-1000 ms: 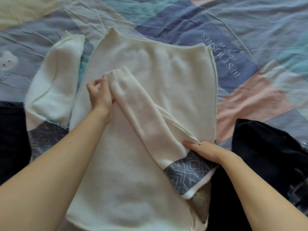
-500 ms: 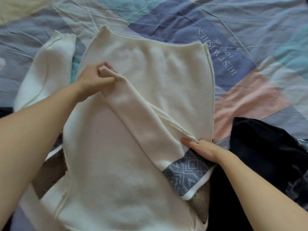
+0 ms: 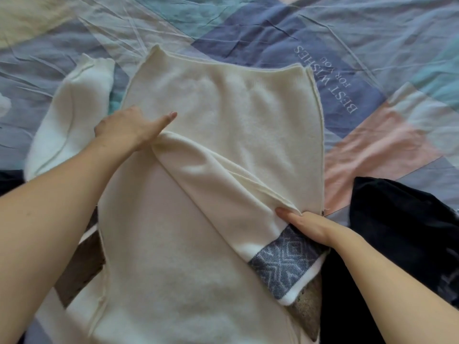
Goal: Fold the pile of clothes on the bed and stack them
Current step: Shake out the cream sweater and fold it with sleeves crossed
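Though pinching the cuff half a second ago, now presses it down with the left hand [image 3: 129,127] released, fingers straight, forefinger pointing across the cream sweater [image 3: 223,95]. Lays the near sleeve [image 3: 211,184] slantwise over the sweater's body, from the shoulder at the right edge up to the middle. Pins that shoulder with the right hand [image 3: 305,225], also flat and grasping nothing, fingertips on the crease just above the grey patterned band [image 3: 283,266].

Means, by judgement, one sleeve folded in and ready to be smoothed. Leaves the other sleeve [image 3: 74,112] lying out to the left on the bedspread [image 3: 273,28], not yet brought over. Likely calls next for the same fold on that side, then for doubling the body. Puts the task early: one garment partway, nothing stacked within view.

Keeps the sweater spread flat in the middle of the bed, hem away from the camera, neck end towards it.

Shows no basket, box or drawer. Serves as the only holder, the bedspread: bears the sweater, a dark garment [image 3: 397,219] heaped just beside it on the right, touching the right forearm, and a scrap of dark cloth [image 3: 10,180] at the left edge. Cannot tell what kind of clothes these dark pieces are.
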